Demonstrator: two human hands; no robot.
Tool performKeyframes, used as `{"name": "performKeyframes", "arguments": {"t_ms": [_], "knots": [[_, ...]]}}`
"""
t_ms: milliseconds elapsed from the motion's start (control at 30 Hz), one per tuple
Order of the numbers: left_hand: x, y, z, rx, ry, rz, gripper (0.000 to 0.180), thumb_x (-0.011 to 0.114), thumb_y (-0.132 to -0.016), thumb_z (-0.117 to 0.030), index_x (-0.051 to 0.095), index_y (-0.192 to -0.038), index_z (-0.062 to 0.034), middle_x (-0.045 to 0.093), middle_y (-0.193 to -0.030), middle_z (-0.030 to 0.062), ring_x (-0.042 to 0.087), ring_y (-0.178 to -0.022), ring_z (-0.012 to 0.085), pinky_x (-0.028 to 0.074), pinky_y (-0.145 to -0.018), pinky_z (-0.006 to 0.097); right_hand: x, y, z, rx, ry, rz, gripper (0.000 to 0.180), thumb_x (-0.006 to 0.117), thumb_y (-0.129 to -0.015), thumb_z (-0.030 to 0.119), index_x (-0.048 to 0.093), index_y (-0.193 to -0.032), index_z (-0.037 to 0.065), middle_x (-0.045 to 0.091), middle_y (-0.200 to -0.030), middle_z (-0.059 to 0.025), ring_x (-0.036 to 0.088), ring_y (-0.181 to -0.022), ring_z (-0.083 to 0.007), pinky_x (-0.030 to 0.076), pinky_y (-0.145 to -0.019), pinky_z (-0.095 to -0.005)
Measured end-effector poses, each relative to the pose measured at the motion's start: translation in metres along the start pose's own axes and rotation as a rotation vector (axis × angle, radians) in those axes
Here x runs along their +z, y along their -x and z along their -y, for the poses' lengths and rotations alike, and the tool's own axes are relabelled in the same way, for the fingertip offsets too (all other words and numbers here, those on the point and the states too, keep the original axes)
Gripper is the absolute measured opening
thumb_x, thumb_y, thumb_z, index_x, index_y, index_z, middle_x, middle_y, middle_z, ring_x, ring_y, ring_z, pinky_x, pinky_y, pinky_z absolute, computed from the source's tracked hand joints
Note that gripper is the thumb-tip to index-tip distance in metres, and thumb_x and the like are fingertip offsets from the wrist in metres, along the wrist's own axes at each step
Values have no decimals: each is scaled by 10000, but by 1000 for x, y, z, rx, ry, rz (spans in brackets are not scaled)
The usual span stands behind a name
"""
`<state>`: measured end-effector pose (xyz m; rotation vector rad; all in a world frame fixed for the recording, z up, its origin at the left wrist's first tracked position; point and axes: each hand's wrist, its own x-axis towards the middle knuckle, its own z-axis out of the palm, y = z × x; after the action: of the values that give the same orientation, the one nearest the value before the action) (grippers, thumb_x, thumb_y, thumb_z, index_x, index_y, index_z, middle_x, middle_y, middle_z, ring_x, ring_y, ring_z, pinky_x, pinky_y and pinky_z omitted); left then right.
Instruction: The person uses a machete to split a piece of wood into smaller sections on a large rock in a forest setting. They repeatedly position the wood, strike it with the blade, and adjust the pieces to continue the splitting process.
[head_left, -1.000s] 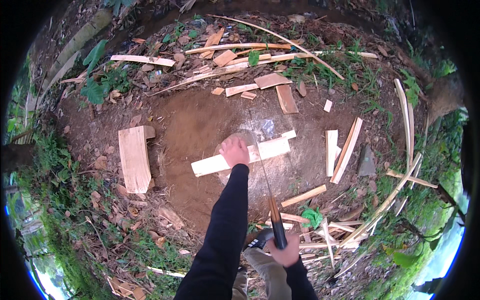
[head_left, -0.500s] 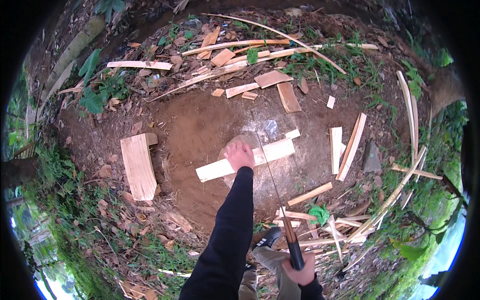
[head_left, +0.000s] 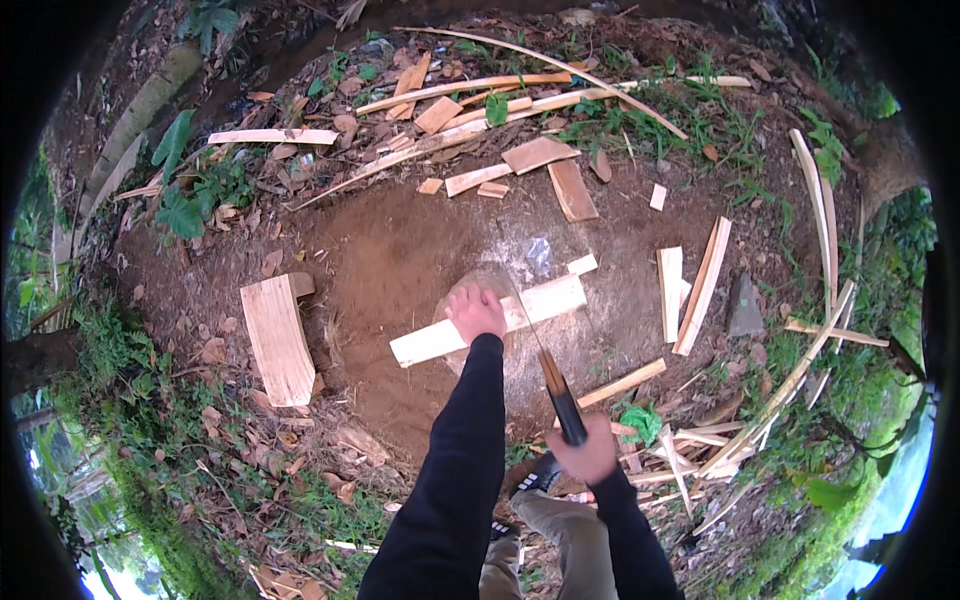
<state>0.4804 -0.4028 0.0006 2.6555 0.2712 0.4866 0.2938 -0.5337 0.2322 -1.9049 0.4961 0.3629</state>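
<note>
Under the left hand lies a pale plank.

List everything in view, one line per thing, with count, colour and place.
Long pale split wood plank: one, cream, lying across the round chopping block at centre.
Round chopping block: one, brown, centre of the bare earth patch, mostly covered.
Wide curved pale wood slab: one, cream, on the ground at left.
Thin split wood strips: many, pale to tan, scattered at top and right.
Green rag-like scrap: one, green, among strips at lower right.
Large-leaved green plant: one, upper left.
Dark grey stone: one, at right.
Long dark-handled blade: one, in the right hand, tip toward the plank.
Left hand: pressing on the plank.
Right hand: fingers closed on the blade's handle.
</note>
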Motion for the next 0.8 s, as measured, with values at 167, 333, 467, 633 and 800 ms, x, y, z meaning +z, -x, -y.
{"name": "performKeyframes", "arguments": {"t_ms": [167,333,467,633,800], "knots": [[-2,-1,13,-15,-17,-14,122,573,-814,-179,548,-752,-77,564,-857,108,549,-896,328,400,-794,474,-26,85,14,-136,197,83,155,721,-717,138,674,-826,39,509,-512,-99,554,-440,-221,430,-465,-344],[-1,-6,-2,-19,18,37,148,570,-811,-173,527,-709,-75,559,-841,107,542,-876,328,396,-779,475,-10,42,11,-51,105,-2,194,742,-728,168,625,-726,13,518,-497,-105,574,-451,-248,444,-470,-362],[1,-3,18,5,-26,-26,141,574,-801,-183,529,-707,-88,551,-820,99,544,-867,315,393,-765,460,12,-3,12,-42,91,-2,289,747,-739,194,551,-661,-3,492,-485,-105,525,-430,-232,406,-453,-363],[1,-3,5,-3,-18,-12,116,579,-793,-186,550,-734,-89,558,-829,98,546,-873,312,395,-766,457,-33,100,26,68,94,11,232,732,-703,104,548,-581,31,526,-497,-64,581,-460,-149,444,-465,-308],[3,1,6,-10,0,45,117,585,-788,-182,550,-728,-89,560,-842,103,545,-885,313,396,-768,461,8,-2,20,47,-49,-83,269,711,-778,173,565,-620,12,490,-481,-61,479,-435,-134,386,-446,-342]]}}
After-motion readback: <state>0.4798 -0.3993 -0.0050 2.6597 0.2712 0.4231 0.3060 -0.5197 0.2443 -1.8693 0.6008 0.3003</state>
